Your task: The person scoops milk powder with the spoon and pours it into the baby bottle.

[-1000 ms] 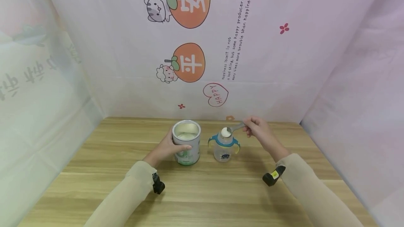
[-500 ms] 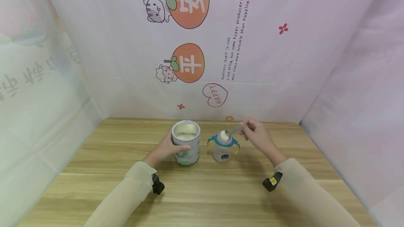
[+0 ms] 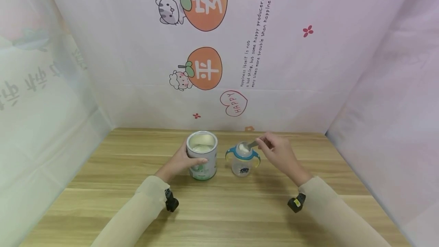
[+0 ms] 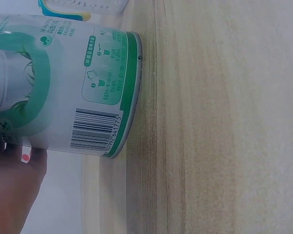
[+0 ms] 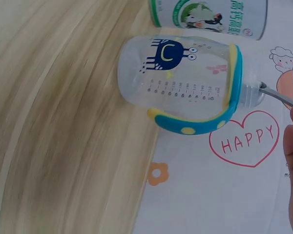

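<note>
A white and green milk powder can (image 3: 207,169) stands uncovered on the table, with pale powder (image 3: 202,148) inside. My left hand (image 3: 180,162) grips its side, thumb across the front. To its right stands a clear baby bottle (image 5: 185,73) with a blue and yellow handle ring (image 5: 195,126) and no cap. My right hand (image 3: 279,153) pinches the handle of a metal spoon (image 5: 277,94). The spoon's bowl dips into the bottle's mouth, where white powder (image 3: 244,147) shows. In the right wrist view only the fingers' edge shows.
The wood-grain table (image 3: 219,216) reaches back to a printed white cloth (image 3: 281,98) hanging upright behind. Further cloth walls (image 3: 394,125) rise at left and right. The can and bottle stand side by side, a narrow gap between them.
My right hand has moved slightly left and down, tipping the spoon lower into the bottle's mouth. The white heap there has shrunk. My left hand and the can stay put.
</note>
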Action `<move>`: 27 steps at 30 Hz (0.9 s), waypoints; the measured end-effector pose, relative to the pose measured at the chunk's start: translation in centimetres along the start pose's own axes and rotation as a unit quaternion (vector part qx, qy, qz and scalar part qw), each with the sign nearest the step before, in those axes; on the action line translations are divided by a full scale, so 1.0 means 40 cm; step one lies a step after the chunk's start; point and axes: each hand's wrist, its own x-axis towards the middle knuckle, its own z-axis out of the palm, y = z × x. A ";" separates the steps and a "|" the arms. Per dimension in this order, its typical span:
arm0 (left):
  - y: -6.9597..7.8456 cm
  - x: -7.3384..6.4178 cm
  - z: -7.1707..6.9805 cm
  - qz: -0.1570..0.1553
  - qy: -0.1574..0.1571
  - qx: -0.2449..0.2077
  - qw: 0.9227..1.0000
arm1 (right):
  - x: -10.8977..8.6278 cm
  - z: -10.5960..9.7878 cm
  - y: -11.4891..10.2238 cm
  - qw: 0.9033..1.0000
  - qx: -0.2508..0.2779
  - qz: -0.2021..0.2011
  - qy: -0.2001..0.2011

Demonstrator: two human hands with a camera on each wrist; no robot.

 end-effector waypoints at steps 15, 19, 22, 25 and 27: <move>-0.002 0.006 0.000 0.007 0.003 0.004 1.000 | -0.011 -0.002 0.006 0.987 -0.044 -0.158 -0.005; -0.002 0.004 -0.002 0.003 -0.002 0.000 1.000 | -0.014 -0.004 0.010 0.983 -0.050 -0.178 -0.010; -0.003 0.004 -0.003 0.003 -0.006 -0.001 1.000 | -0.018 -0.005 0.012 0.979 -0.057 -0.194 -0.009; -0.001 0.003 -0.002 0.004 -0.006 0.002 1.000 | -0.021 -0.006 0.012 0.975 -0.066 -0.212 -0.001; 0.001 0.002 -0.001 0.002 -0.004 0.006 1.000 | -0.022 -0.007 0.012 0.972 -0.074 -0.225 0.005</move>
